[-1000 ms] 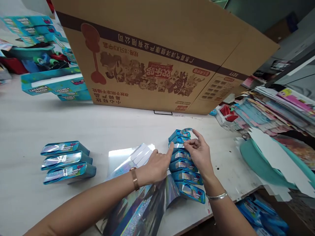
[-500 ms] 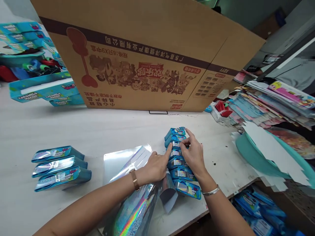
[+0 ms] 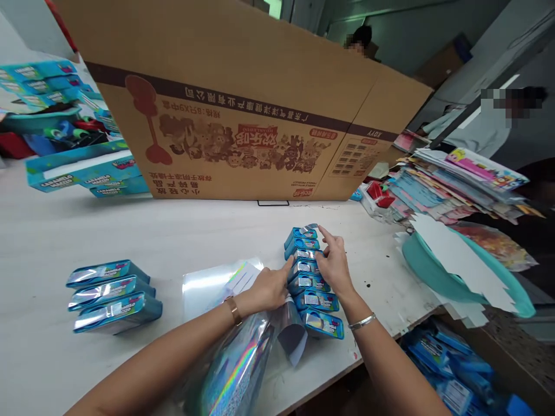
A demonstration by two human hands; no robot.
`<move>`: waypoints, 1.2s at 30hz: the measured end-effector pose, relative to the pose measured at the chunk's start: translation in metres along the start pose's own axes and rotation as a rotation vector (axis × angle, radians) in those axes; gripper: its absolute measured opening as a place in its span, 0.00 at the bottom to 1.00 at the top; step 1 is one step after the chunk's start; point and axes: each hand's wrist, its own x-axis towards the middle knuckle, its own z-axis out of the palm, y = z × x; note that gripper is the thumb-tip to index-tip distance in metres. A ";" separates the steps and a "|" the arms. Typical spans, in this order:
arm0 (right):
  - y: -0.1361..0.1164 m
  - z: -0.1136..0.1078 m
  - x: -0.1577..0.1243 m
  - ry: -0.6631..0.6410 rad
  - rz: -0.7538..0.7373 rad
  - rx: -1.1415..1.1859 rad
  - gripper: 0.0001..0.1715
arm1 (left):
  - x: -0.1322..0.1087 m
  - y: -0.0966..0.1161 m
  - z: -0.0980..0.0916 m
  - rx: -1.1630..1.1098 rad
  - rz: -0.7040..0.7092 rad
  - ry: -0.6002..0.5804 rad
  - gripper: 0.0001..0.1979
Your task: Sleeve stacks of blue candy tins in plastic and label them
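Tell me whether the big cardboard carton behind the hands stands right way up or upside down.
Upside down. The cardboard carton stands on the white table with its printed characters, lollipop drawing and cartoon figures all inverted.

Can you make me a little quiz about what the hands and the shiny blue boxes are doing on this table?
1. True or false: both hands touch the row of blue boxes.
2. How many blue boxes lie in the separate group far to the left on the table?
3. What lies under the left hand? A) shiny rainbow film B) a red towel C) a metal tray

Key:
1. True. The left hand presses the row's left side and the right hand rests its fingers on the far boxes.
2. Three.
3. A. The big cardboard carton stands behind, apart from the hands.
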 end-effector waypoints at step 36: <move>-0.079 -0.007 0.015 -0.131 0.124 0.593 0.20 | -0.006 -0.021 -0.039 -0.950 0.131 0.507 0.23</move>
